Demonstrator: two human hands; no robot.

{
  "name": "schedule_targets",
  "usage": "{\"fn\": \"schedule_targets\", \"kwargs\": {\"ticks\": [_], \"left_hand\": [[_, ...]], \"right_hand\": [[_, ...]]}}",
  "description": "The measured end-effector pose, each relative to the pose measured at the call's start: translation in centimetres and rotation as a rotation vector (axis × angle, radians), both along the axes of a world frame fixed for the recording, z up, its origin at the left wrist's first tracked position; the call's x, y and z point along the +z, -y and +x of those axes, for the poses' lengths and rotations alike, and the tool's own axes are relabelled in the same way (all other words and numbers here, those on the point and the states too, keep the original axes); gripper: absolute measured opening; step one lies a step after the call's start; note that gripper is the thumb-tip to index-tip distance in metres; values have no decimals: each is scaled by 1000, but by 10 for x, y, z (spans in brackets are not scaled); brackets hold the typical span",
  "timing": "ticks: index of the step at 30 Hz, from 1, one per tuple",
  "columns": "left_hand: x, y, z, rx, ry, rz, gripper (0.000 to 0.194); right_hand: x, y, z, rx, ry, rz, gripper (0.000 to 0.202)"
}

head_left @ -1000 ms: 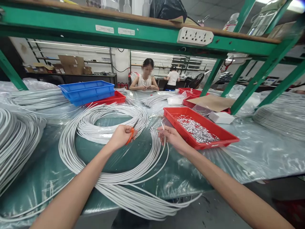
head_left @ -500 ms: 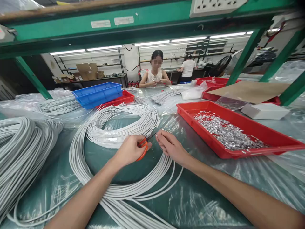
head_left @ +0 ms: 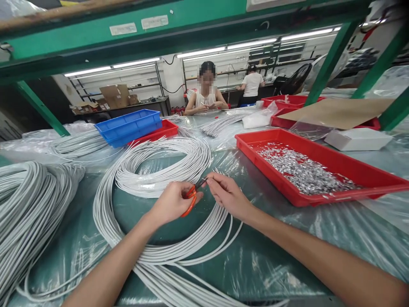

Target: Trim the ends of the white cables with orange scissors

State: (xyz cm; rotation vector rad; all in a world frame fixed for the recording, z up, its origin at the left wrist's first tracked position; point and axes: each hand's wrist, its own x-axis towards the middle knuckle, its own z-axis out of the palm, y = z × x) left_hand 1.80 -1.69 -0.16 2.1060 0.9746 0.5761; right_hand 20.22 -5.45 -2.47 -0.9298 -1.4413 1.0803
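Observation:
My left hand (head_left: 175,202) is closed round the orange handles of small scissors (head_left: 191,197), whose dark blades point right toward my other hand. My right hand (head_left: 227,194) is closed in a pinch at the blade tips, with the end of a white cable between its fingertips. Loops of white cable (head_left: 188,249) run beneath both hands and curve round to the left. Just behind my hands lies another coil of white cable (head_left: 159,185). To the right, a red tray (head_left: 271,181) holds many small shiny metal pieces (head_left: 306,170).
A thick bundle of white cables (head_left: 28,213) lies at the left. Blue trays (head_left: 129,128) rest on a red one farther back. A green frame (head_left: 191,25) crosses overhead. Across the table sits a person (head_left: 206,100); another person (head_left: 252,83) is behind. A white box (head_left: 358,140) lies at the right.
The view has shifted slightly. The scissor blades have come closer to my right fingertips, and both hands keep their grips.

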Motion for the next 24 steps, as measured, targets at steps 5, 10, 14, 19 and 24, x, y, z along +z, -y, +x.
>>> {"fn": "schedule_targets", "kwargs": {"ticks": [5, 10, 14, 19, 24], "left_hand": [[0, 1, 1, -1, 23, -43, 34], [3, 4, 3, -7, 80, -191, 34], [4, 4, 3, -4, 93, -172, 37], [4, 4, 2, 8, 71, -156, 38], [4, 3, 2, 2, 47, -154, 38]], "right_hand": [[2, 0, 0, 16, -25, -9, 36], [9, 3, -1, 46, -91, -41, 37], [11, 3, -1, 71, -125, -74, 37], [15, -1, 8, 175, -148, -210, 37], [19, -5, 18, 232, -154, -310, 34]]}}
